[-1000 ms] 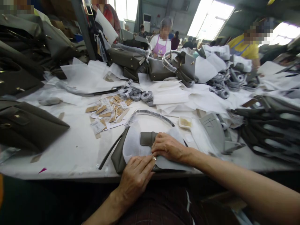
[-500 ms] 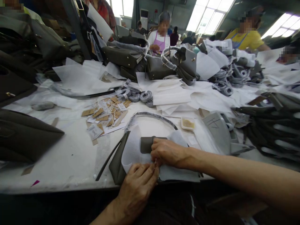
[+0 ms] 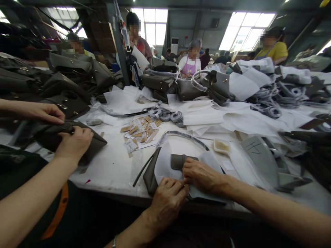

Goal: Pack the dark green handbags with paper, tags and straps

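A dark olive handbag (image 3: 151, 175) lies at the table's front edge, with white wrapping sheet (image 3: 162, 163) over its front and a flap tab (image 3: 177, 161) showing above. Its plastic-wrapped handle (image 3: 181, 133) arches away behind it. My left hand (image 3: 169, 198) is closed at the bag's near edge, fingertips pinched together. From the right, my right hand (image 3: 200, 175) is closed just below the tab, its fingertips meeting those of the left. Whatever is between the fingers is hidden.
At left, a co-worker's hands (image 3: 73, 139) hold another olive handbag (image 3: 94, 144). Paper tags (image 3: 141, 131) lie in a pile beyond my bag. A small white dish (image 3: 221, 146), grey pieces (image 3: 261, 155) and white sheets (image 3: 204, 113) are to the right. More bags (image 3: 157, 82) stand behind.
The view has swung left, bringing the co-worker's arms and hands into sight. My two hands stay together at the same part of the handbag.
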`<act>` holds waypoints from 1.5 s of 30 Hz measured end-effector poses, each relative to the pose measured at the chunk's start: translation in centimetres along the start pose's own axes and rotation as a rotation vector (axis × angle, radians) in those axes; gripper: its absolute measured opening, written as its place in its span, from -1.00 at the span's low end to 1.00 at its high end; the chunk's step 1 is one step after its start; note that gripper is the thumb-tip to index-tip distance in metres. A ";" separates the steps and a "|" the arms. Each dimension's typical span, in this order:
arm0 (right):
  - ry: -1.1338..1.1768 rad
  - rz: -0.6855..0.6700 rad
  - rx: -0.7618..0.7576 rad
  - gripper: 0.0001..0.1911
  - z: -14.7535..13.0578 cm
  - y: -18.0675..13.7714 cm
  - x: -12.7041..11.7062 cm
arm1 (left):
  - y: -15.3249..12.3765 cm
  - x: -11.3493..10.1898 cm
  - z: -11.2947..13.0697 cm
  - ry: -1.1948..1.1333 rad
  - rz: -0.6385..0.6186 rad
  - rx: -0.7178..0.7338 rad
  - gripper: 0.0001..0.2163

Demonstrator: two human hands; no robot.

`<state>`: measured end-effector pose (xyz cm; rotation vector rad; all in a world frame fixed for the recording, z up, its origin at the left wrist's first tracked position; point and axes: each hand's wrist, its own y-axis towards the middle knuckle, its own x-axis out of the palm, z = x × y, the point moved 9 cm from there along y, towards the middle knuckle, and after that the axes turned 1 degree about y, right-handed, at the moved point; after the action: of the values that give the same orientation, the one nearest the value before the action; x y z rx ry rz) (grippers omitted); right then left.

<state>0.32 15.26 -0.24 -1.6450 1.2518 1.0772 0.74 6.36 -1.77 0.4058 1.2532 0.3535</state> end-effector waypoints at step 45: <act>-0.189 0.285 0.560 -0.21 6.4 0.3 1.2 | 7.7 1.3 -11.2 0.255 -0.342 -0.293 -0.33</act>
<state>-0.80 20.78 -3.49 -0.9446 1.5185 0.9077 -9.97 14.84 -2.11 -0.1091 1.4646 0.2953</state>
